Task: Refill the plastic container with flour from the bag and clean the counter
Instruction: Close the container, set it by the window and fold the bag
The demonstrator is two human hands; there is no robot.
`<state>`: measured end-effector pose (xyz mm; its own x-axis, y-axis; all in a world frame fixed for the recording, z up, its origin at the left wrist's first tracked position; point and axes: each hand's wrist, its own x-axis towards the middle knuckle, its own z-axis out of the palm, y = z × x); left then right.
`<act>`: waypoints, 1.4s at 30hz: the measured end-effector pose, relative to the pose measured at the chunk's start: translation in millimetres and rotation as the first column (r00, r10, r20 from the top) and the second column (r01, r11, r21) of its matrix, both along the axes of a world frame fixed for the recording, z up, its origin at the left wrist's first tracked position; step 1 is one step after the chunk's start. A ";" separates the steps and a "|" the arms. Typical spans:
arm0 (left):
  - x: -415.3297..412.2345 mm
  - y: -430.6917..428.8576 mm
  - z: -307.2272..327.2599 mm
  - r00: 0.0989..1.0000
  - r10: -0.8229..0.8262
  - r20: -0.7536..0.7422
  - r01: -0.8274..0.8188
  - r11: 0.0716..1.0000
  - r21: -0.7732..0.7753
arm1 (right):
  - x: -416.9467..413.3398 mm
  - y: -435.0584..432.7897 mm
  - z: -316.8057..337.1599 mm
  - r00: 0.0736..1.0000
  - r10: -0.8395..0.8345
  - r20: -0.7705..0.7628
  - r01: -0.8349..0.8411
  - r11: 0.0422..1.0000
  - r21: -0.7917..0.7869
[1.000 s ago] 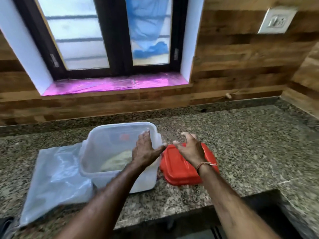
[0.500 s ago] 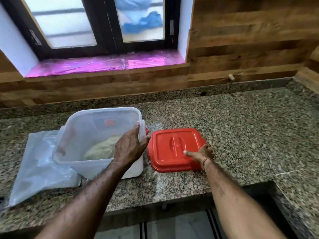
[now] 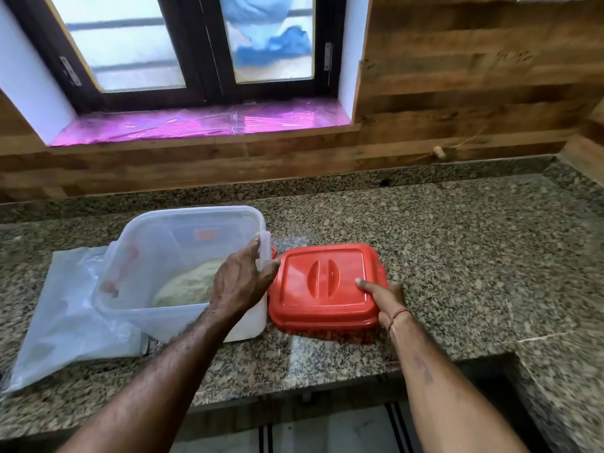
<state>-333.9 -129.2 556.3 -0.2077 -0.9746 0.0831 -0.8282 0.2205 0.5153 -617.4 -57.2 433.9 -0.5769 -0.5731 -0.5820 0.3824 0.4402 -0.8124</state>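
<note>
Our left hand (image 3: 241, 282) has just gripped the container (image 3: 148, 248) rim and our right hand (image 3: 389, 300) now pinches the lid (image 3: 327, 300) (flour (image 3: 189, 286) already inside), so closing seems next.

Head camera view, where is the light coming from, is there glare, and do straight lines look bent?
Head view: daylight enters through the frosted window; head view: the pink film on the sill throws bright glare streaks; head view: the wide lens bows the granite counter edges and wall planks; the red lid and plastic container look sharp.
</note>
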 end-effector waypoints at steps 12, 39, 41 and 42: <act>14.6 -4.4 32.9 0.877 0.035 -0.479 -0.046 0.999 -0.012 | -2.8 5.1 152.3 0.960 -0.254 0.117 0.277 0.806 -0.522; 223.6 -90.7 -0.3 0.734 0.404 -0.546 -0.200 0.897 0.394 | 240.4 -70.8 142.5 0.747 0.284 -0.601 -0.317 0.947 0.054; 221.9 -94.6 0.8 0.717 0.420 -0.556 -0.191 0.886 0.423 | 242.5 -73.8 143.6 0.712 0.282 -0.643 -0.295 0.951 0.091; 221.3 -96.9 2.0 0.697 0.426 -0.576 -0.176 0.881 0.439 | 242.2 -74.7 142.6 0.729 0.275 -0.627 -0.288 0.954 0.084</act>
